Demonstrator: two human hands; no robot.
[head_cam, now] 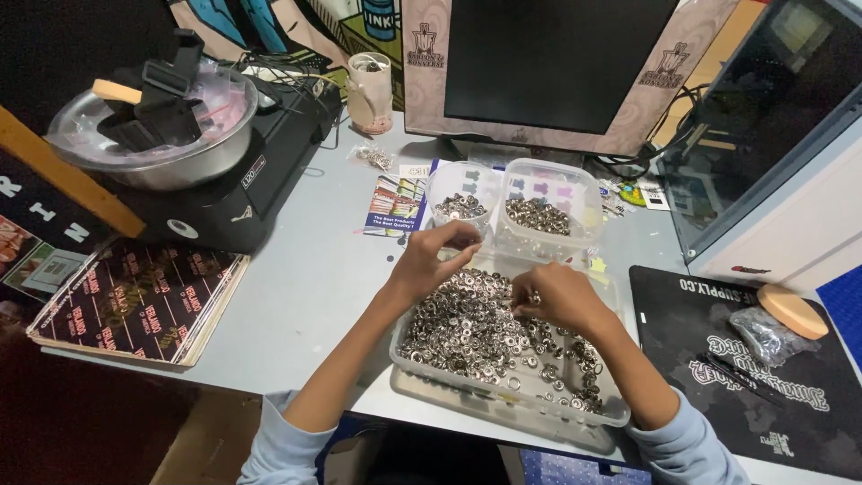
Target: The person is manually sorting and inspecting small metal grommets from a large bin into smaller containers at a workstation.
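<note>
Shiny metal rings [467, 328] centre frame, in a clear plastic tray [503, 388]. Glossy steel bowl [171, 157] upper left. Matt black mat [718, 359] lower right. Smooth grey tabletop [305, 287].

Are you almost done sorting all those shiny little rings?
Not nearly. Some pieces already lie in the round tub and the square tub. The left hand and right hand are picking among the metal rings, and the big tray is mostly full.

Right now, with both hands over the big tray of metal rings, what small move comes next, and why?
Probably carry the left hand on to the round tub: its fingers look pinched, raised toward that tub, while the right hand picks in the tray.
</note>
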